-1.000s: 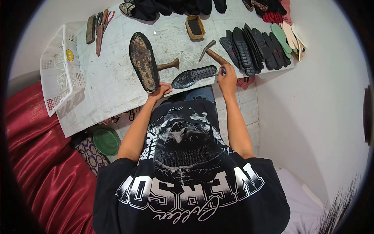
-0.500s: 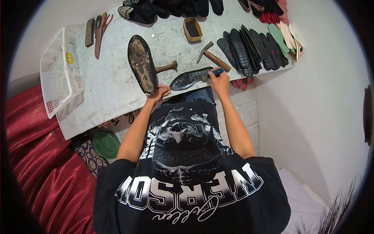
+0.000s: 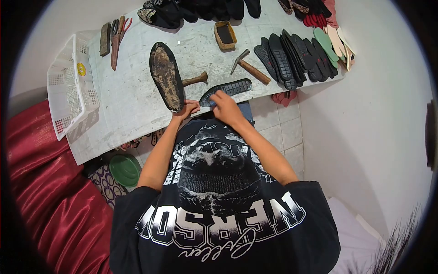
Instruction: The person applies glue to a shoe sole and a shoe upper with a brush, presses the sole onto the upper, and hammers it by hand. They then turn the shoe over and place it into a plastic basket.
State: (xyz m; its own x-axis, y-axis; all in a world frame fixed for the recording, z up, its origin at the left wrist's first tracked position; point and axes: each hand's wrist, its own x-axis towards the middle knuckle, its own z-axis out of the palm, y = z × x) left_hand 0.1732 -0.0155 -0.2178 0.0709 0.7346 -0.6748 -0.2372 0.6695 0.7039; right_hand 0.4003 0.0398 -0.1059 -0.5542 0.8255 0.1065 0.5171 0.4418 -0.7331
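A black shoe sole (image 3: 235, 86) with a grid of raised ribs around shallow pockets lies at the table's front edge and looks wet. My left hand (image 3: 188, 108) is closed at its left end, the fingertips on the tip. My right hand (image 3: 224, 108) is closed over the same end, pinching a small blue-handled brush that it now mostly hides. Left of the sole stands a dark shoe (image 3: 165, 75), bottom up, its underside brown and patchy. My left wrist is beside its lower end. A wooden handle (image 3: 196, 79) sticks out from behind this shoe.
A hammer (image 3: 251, 68) and several black soles (image 3: 285, 59) lie to the right. A small container of dark liquid (image 3: 225, 34) stands farther back. Pincers and scissors (image 3: 117, 43) lie at left near a white plastic basket (image 3: 75, 86). Dark shoes (image 3: 182, 11) line the back.
My right hand has moved left along the sole with the brush, from its right end to its left end. My left hand and the upturned shoe have stayed in place.
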